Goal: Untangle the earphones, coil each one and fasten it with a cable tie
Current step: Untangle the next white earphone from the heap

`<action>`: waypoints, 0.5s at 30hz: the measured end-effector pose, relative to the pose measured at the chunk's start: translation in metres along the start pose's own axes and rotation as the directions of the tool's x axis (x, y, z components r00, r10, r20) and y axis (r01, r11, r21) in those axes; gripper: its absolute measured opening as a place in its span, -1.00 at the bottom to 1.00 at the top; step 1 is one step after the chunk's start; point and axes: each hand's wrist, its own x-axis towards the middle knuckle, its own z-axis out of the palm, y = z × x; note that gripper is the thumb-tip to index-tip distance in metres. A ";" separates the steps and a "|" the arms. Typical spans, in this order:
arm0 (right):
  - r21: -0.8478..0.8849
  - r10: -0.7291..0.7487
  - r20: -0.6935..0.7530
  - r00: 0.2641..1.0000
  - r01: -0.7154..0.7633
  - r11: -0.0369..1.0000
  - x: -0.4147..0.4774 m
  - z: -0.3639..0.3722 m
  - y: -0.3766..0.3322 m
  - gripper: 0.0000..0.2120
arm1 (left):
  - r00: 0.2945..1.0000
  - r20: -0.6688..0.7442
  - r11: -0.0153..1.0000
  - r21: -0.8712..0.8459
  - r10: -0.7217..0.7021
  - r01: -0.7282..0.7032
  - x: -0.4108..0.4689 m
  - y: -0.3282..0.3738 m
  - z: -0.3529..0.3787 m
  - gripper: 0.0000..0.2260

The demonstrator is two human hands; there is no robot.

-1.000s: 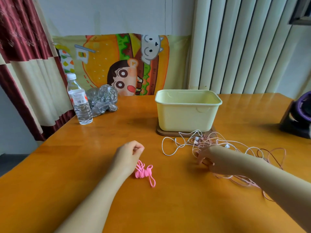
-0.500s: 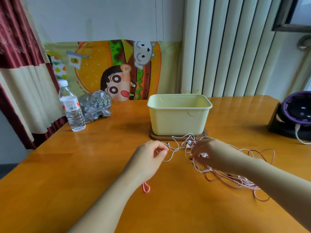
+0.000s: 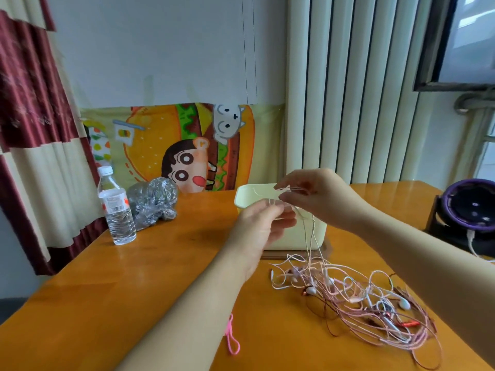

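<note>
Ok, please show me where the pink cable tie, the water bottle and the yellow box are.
pink cable tie (image 3: pixel 232 341): head view, on its looped lower end, beside the left forearm.
water bottle (image 3: pixel 116 210): head view, on its label.
yellow box (image 3: pixel 294 236): head view, on its front wall, below the hands.
</note>
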 end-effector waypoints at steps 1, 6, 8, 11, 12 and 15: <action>0.005 0.011 0.003 1.000 -0.011 1.000 0.002 -0.001 0.001 -0.88 | 0.999 -0.038 0.999 -0.036 0.018 -0.019 0.002 0.003 -0.002 -0.77; -0.007 0.214 0.041 0.976 -0.214 0.977 0.000 0.007 0.022 -0.95 | 0.973 -0.196 0.927 -0.328 0.120 -0.180 0.011 0.025 -0.021 -0.75; 0.055 0.324 0.023 0.946 -0.325 0.944 -0.004 0.012 0.037 -0.88 | 0.964 -0.238 0.894 -0.395 0.121 -0.210 0.012 0.032 -0.033 -0.73; 0.170 0.513 0.063 0.856 -0.516 0.840 -0.008 0.017 0.057 -0.78 | 0.945 -0.293 0.910 -0.335 0.145 -0.244 0.013 0.037 -0.052 -0.78; 0.195 0.575 0.084 0.814 -0.579 0.792 -0.010 0.018 0.064 -0.74 | 0.934 -0.318 0.917 -0.300 0.163 -0.262 0.014 0.038 -0.059 -0.79; 0.451 0.728 0.168 0.665 -0.708 0.543 -0.014 0.018 0.079 -0.65 | 0.911 -0.364 0.936 -0.208 0.196 -0.284 0.015 0.039 -0.079 -0.79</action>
